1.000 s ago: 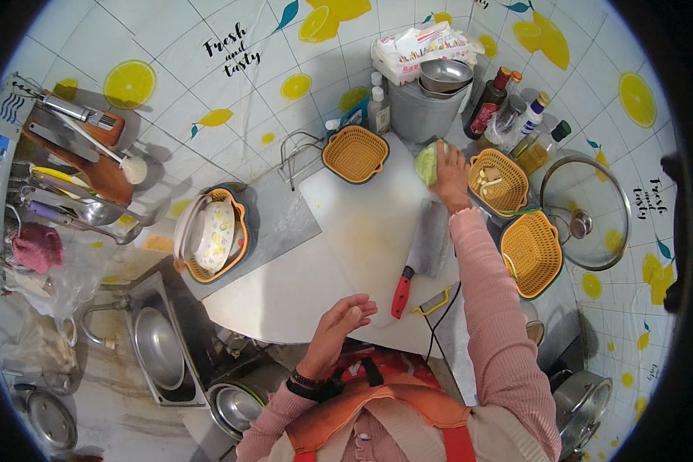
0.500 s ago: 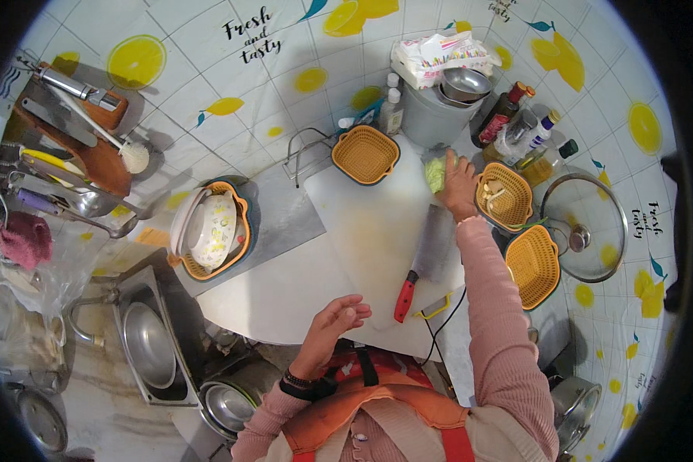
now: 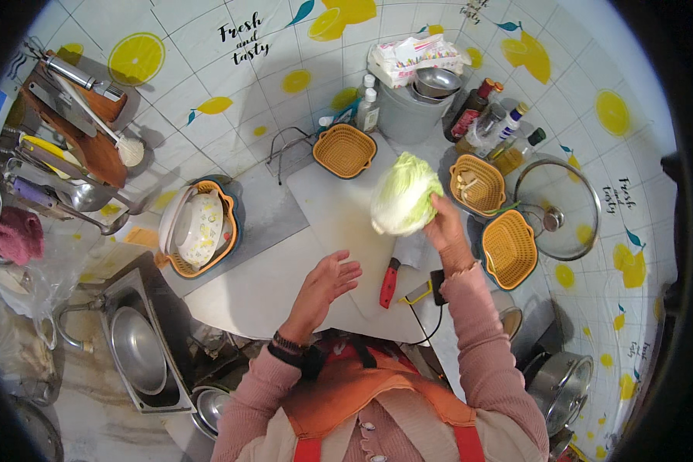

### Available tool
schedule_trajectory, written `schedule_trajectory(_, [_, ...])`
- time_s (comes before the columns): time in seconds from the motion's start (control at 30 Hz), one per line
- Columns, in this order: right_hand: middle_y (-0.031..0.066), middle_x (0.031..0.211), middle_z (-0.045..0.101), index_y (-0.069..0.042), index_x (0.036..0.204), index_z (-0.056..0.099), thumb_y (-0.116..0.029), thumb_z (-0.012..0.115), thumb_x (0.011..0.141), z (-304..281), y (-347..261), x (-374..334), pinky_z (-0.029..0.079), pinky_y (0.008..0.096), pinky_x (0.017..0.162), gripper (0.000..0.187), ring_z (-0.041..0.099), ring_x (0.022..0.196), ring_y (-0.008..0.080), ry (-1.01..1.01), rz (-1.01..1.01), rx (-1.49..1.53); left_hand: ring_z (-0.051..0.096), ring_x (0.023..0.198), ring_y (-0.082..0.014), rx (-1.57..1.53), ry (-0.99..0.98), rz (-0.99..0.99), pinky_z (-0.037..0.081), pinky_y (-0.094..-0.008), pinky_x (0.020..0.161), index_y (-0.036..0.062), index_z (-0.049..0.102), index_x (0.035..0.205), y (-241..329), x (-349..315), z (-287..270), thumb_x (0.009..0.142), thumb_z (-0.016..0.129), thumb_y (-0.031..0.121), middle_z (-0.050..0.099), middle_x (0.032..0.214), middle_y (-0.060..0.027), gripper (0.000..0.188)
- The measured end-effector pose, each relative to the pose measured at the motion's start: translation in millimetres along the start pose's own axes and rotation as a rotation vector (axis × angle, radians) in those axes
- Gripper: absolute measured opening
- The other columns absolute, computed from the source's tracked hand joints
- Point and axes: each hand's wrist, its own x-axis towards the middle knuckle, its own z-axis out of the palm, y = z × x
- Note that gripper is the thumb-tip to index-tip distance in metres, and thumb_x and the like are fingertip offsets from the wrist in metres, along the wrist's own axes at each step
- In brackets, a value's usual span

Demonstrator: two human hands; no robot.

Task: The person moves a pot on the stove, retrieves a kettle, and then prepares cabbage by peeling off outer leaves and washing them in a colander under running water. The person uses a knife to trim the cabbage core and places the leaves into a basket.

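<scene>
Gripped in my right hand is a pale green and white napa cabbage, held up over the white cutting board. My left hand hovers above the counter's front part, palm turned inward, fingers stretched out and holding nothing. Beneath the cabbage and right wrist lies a cleaver with a red handle; part of its blade is hidden. A yellow-handled tool rests to the right of the cleaver's handle.
Orange baskets stand around the board; one basket holds pale pieces, another sits nearer. Bowls fill a basket at left. Bottles, a grey bucket and a glass lid line the back right. A sink lies left.
My right hand has lifted the cabbage from beside the grey bucket and brought it nearer, over the board. My left hand has risen slightly forward. The whole view has shifted a little.
</scene>
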Motion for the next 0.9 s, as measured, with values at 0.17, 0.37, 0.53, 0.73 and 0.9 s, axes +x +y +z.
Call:
schedule_trajectory(0.17, [0.0181,0.138,0.055,0.005,0.145,0.039,-0.021,0.072,0.083,46.6,14.1,-66.3,0.045,0.0397,0.108,0.075,0.056,0.127,0.027,-0.218,0.052,0.169,0.055,0.127,-0.0376,-0.479,-0.442,-0.163,0.048,-0.0499,0.104,0.0035,0.028,0.152,1.7,24.9,26.4,0.1,0.043,0.059,0.05,0.143,-0.0201,0.077])
schedule_trajectory(0.37, [0.0174,0.143,0.051,0.004,0.152,0.029,-0.014,0.073,0.072,100.2,-18.5,-114.4,0.037,0.0362,0.113,0.093,0.053,0.131,0.0274,-0.254,-0.059,-0.106,0.056,0.126,-0.0363,-0.428,-0.578,-0.109,0.05,-0.0538,0.101,0.0034,0.029,0.151,2.8,7.3,44.2,0.095,0.055,0.058,0.049,0.144,-0.0195,0.083])
schedule_trajectory(0.53, [0.0156,0.139,0.056,0.005,0.144,0.044,-0.004,0.075,0.07,113.8,-44.4,-143.3,0.04,0.0341,0.111,0.08,0.055,0.127,0.0228,-0.127,-0.189,-0.372,0.052,0.129,-0.0296,-0.255,-0.46,0.046,0.046,-0.0481,0.106,0.0035,0.028,0.15,20.4,-5.2,44.2,0.083,0.077,0.035,0.049,0.142,-0.0145,0.089])
schedule_trajectory(0.73, [0.0091,0.126,0.063,0.003,0.136,0.053,-0.006,0.083,0.076,117.4,-43.3,-158.7,0.048,0.03,0.098,0.067,0.061,0.112,0.0164,0.007,-0.237,-0.496,0.044,0.135,-0.0247,-0.019,-0.362,0.317,0.038,-0.0423,0.114,0.0073,0.025,0.152,41.7,-7.8,42.4,0.072,0.084,0.013,0.043,0.146,-0.009,0.099])
schedule_trajectory(0.9, [0.0053,0.109,0.07,0.001,0.121,0.063,-0.003,0.082,0.079,125.3,-43.8,-155.0,0.051,0.0269,0.086,0.047,0.064,0.095,0.0121,0.154,-0.38,-0.593,0.045,0.136,-0.0256,-0.091,-0.333,0.303,0.036,-0.0436,0.115,0.005,0.027,0.151,34.9,-6.9,51.1,0.082,0.08,0.022,0.041,0.149,-0.0114,0.089])
